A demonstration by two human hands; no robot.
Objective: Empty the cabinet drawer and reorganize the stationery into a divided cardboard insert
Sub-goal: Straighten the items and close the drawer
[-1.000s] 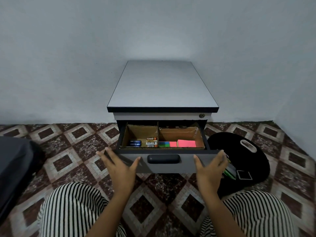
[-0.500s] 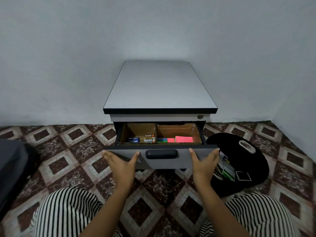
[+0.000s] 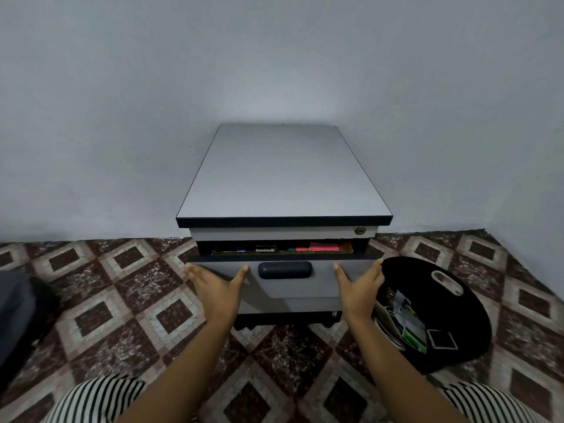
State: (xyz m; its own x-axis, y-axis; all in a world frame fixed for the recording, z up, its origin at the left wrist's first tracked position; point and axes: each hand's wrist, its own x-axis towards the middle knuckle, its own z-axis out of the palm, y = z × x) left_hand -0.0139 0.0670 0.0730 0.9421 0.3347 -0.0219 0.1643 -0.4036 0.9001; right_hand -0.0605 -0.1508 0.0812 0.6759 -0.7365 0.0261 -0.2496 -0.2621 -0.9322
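Cardboard in a thin strip only: insert (image 3: 220, 250) seated in the drawer (image 3: 293, 288), with just a narrow gap left under the cabinet (image 3: 283, 178) top. Through that gap, pink notes (image 3: 324, 247), a blue-and-green bit beside them, batteries (image 3: 265, 248) further left (other compartments hidden). Judging by that, emptying and sorting look largely done, with closing the step in hand. Left over: a heap of cards and papers (image 3: 407, 323) on the black tray (image 3: 457, 325) just right of the cabinet, whether discards or unsorted cannot be told. Left hand (image 3: 218, 285) flat against the drawer front, left of the handle (image 3: 284, 269), fingers straight and spread, thumb toward the handle, clasping nothing. Right hand (image 3: 360, 285) likewise flat at the front's right end, fingertips at its top corner, thumb inward, holding nothing. Pressing with both palms, not gripping. Handle bare between them.
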